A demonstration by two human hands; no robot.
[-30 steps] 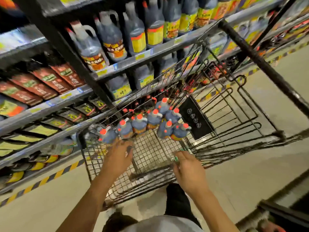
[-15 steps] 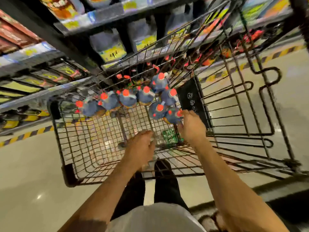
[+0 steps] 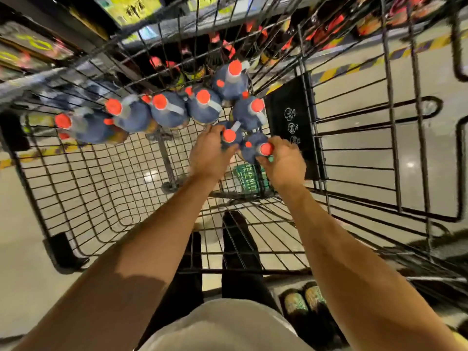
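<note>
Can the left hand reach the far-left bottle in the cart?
Probably yes, once it lets go: the left hand grips a nearer bottle, and nothing stands before the far-left bottle.

bare cart floor (image 3: 101,188) near left, bottles (image 3: 167,110) crowding far side

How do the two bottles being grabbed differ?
The left bottle is mostly hidden under the left hand; the right bottle shows its shoulder. The left bottle is gripped round the neck, the right bottle held at its cap by the right hand. Both are dark, orange-capped, in the cart.
</note>
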